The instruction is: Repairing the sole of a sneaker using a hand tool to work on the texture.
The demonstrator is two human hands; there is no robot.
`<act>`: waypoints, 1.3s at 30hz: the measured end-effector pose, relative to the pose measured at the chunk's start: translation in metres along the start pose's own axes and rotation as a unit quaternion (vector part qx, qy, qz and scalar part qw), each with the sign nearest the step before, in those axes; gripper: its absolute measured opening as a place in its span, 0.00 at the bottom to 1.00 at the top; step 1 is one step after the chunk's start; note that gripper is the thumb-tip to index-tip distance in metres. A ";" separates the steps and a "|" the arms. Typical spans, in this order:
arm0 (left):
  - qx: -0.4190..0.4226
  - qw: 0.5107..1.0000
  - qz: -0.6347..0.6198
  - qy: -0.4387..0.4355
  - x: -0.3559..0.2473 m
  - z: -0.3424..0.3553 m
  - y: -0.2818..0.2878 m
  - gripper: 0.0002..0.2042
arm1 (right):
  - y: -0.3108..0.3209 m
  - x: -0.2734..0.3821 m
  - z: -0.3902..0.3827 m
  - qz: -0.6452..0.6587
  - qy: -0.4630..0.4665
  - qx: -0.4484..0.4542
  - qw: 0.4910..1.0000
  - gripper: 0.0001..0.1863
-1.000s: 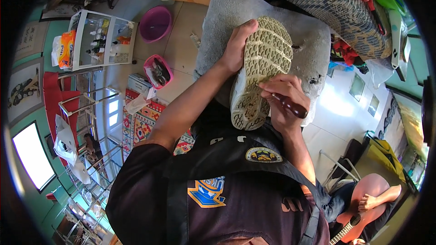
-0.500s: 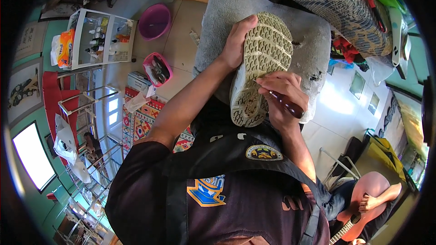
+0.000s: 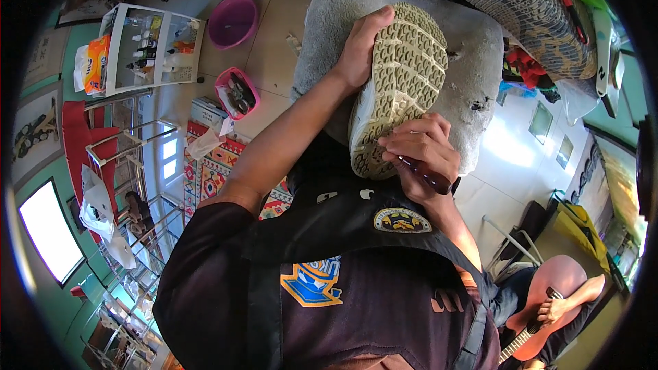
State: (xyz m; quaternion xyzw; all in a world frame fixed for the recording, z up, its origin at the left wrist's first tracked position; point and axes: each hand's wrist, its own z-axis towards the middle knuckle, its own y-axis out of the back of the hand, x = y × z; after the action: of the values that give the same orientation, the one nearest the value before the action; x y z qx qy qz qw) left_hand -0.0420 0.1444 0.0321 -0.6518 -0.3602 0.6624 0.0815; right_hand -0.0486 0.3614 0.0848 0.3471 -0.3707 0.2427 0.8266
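Observation:
A shoe (image 3: pixel 409 62) lies sole up over the grey padded cushion, its pale tan tread facing me and the heel end nearest my body. My left hand (image 3: pixel 360 51) is wrapped round its left edge near the toe end, thumb over the rim. My right hand (image 3: pixel 425 154) is closed on an awl (image 3: pixel 426 175) with a glossy dark reddish-brown handle. Its fingertips rest at the sole near the heel. The awl's working tip is hidden by my fingers, so I cannot tell whether it pierces the sole.
The grey cushion (image 3: pixel 343 0) sits beneath the shoe. To the left stand a pink basket (image 3: pixel 255 99), a purple basin (image 3: pixel 233 20) and a white shelf cabinet (image 3: pixel 159 44) with bottles. A rolled patterned mat (image 3: pixel 507 7) is at the far right. Another person holds a guitar (image 3: pixel 558 277) at the lower right.
My right hand with the awl has moved along the sole toward the heel end. The shoe and my left hand sit slightly higher in the view. The other person's hand has shifted on the guitar.

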 end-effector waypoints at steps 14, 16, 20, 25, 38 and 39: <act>0.002 1.000 -0.004 0.001 0.005 0.003 0.003 0.23 | -0.003 0.005 0.001 -0.009 -0.037 0.004 0.999 0.11; -0.041 0.997 0.054 -0.022 0.008 0.005 0.003 0.23 | -0.003 0.005 0.000 0.007 -0.072 0.008 0.997 0.10; 0.005 0.999 0.029 -0.019 0.004 0.003 0.006 0.23 | -0.003 0.005 -0.002 0.007 -0.078 0.002 0.997 0.09; 0.007 0.997 0.065 -0.032 0.002 0.002 0.003 0.24 | -0.003 0.004 -0.004 0.053 -0.093 -0.014 0.994 0.09; 0.029 0.999 0.032 -0.003 0.006 0.004 0.011 0.28 | -0.005 0.006 -0.002 0.025 -0.093 -0.003 0.995 0.10; 0.032 0.999 0.030 0.000 0.006 0.005 0.012 0.28 | -0.006 0.006 -0.002 0.009 -0.081 0.002 0.997 0.09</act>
State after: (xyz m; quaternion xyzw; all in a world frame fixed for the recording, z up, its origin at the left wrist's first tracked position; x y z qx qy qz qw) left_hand -0.0428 0.1377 0.0199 -0.6592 -0.3193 0.6757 0.0827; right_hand -0.0403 0.3599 0.0866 0.3639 -0.4389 0.2216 0.7910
